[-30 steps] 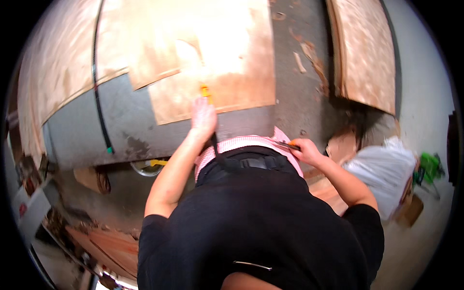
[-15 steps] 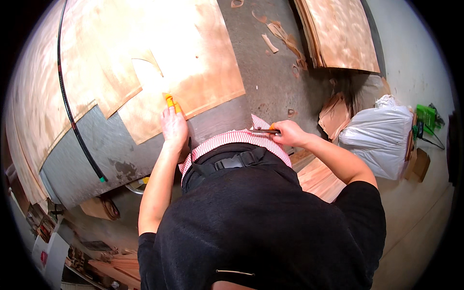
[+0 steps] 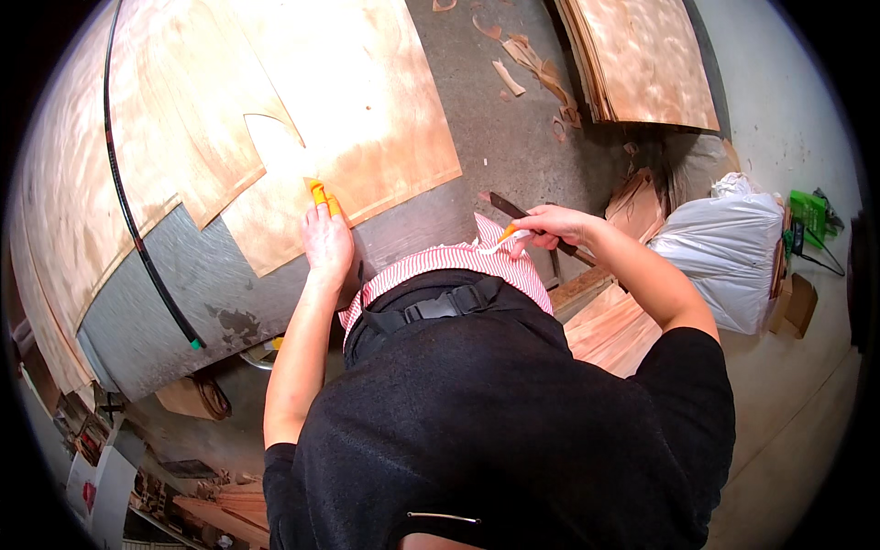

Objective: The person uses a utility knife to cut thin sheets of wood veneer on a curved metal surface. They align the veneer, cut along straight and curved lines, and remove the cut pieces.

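Note:
My left hand (image 3: pixel 327 243) lies flat on a pale wood veneer sheet (image 3: pixel 403 174), with orange finger covers (image 3: pixel 319 193) on two of its fingers. A pointed-ended gap shows in the overlapping veneer just beyond those fingertips. At the bench's near right edge, my right hand (image 3: pixel 555 223) is closed round a dark, long-bladed knife (image 3: pixel 507 204), its blade angled up and left. An orange-covered finger of that hand points down at the red-and-white striped cloth (image 3: pixel 477 258) around my waist, where a small white strip shows.
A black hose-like strip (image 3: pixel 137 229) crosses the veneer on the grey metal bench (image 3: pixel 174 284). Another veneer stack (image 3: pixel 646 64) stands far right. Wood scraps (image 3: pixel 541 69) litter the floor, and a white plastic-wrapped bundle (image 3: pixel 715 257) sits at the right.
My right hand has lifted slightly and turned, so the knife now slants up off the striped cloth instead of lying across it. The left hand stays at the same spot on the veneer.

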The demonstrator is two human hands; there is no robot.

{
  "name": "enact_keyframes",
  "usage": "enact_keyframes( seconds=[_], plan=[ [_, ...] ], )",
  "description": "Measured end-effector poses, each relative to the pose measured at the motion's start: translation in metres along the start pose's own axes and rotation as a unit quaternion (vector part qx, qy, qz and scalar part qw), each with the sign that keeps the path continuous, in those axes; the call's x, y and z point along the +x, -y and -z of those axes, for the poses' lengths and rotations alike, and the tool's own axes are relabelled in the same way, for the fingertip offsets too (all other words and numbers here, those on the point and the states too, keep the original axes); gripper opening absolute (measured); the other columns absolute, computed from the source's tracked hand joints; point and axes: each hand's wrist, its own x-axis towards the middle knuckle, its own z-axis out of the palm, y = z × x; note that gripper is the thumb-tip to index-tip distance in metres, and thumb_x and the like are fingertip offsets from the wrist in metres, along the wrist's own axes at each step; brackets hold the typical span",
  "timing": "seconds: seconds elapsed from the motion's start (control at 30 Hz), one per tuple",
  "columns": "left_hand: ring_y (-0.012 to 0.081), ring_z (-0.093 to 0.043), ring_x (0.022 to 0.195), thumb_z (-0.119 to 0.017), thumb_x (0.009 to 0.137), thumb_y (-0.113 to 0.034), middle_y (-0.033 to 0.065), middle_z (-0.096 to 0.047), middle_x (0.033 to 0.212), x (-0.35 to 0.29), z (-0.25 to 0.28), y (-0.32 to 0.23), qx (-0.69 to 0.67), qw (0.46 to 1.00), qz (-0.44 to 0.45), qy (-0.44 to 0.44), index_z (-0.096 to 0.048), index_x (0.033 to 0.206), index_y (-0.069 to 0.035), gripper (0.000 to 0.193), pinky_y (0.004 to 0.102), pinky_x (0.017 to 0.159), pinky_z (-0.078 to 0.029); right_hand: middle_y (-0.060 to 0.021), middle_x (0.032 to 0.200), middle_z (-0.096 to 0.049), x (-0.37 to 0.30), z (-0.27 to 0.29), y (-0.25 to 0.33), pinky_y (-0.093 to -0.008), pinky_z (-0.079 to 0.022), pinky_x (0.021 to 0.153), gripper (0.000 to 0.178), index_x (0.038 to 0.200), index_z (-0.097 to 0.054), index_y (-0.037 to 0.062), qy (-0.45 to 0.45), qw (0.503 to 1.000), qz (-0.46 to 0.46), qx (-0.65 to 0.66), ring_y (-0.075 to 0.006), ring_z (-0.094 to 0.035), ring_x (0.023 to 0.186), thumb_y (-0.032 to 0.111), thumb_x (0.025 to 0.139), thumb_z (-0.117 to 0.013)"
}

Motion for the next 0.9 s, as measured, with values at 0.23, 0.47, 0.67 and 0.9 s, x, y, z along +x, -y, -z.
enact_keyframes(
  seconds=[0.23,0.47,0.67,0.9],
  plan=[
    [0.0305,-0.050,0.088,-0.045,0.074,-0.009,0.0169,-0.054,0.097,-0.001,-0.002,0.002,-0.021,0.999,-0.018,-0.032,-0.050,0.110,0.004,0.038,0.0401,0.076,-0.040,0.0073,0.051,-0.044,0.022,0.019,-0.012,-0.0190,-0.017,0.039,0.015,0.081,-0.064,0.0035,0.074,0.997,-0.012,-0.024,-0.0016,-0.025,0.042,0.017,0.076,-0.060],
    [0.0293,-0.050,0.089,-0.046,0.075,-0.010,0.0157,-0.055,0.096,0.001,-0.003,0.001,-0.017,0.999,-0.021,-0.033,-0.053,0.104,0.003,0.033,0.0404,0.076,-0.040,0.0050,0.053,-0.049,0.027,0.016,-0.003,-0.0243,-0.028,0.042,0.012,0.078,-0.064,0.0087,0.026,0.950,0.016,-0.310,-0.0054,-0.040,0.046,0.016,0.069,-0.067],
    [0.0290,-0.052,0.087,-0.055,0.072,-0.017,0.0155,-0.056,0.092,-0.003,-0.007,0.009,-0.038,0.998,-0.004,-0.043,-0.059,0.094,0.001,0.029,0.0404,0.072,-0.042,-0.0080,0.069,-0.060,0.012,0.003,0.059,-0.0370,-0.043,0.062,0.016,0.080,-0.059,0.0079,-0.173,0.727,0.058,-0.662,-0.0256,-0.058,0.072,0.019,0.068,-0.063],
    [0.0266,-0.051,0.093,-0.061,0.069,-0.020,0.0135,-0.056,0.095,-0.008,-0.005,0.009,-0.083,0.990,0.022,-0.114,-0.060,0.096,0.000,0.034,0.0388,0.083,-0.037,0.0004,0.067,-0.059,0.052,-0.018,0.125,-0.0232,-0.040,0.059,0.016,0.080,-0.059,0.0012,-0.150,0.890,0.274,-0.332,-0.0072,-0.052,0.065,0.017,0.081,-0.059]
  ],
)
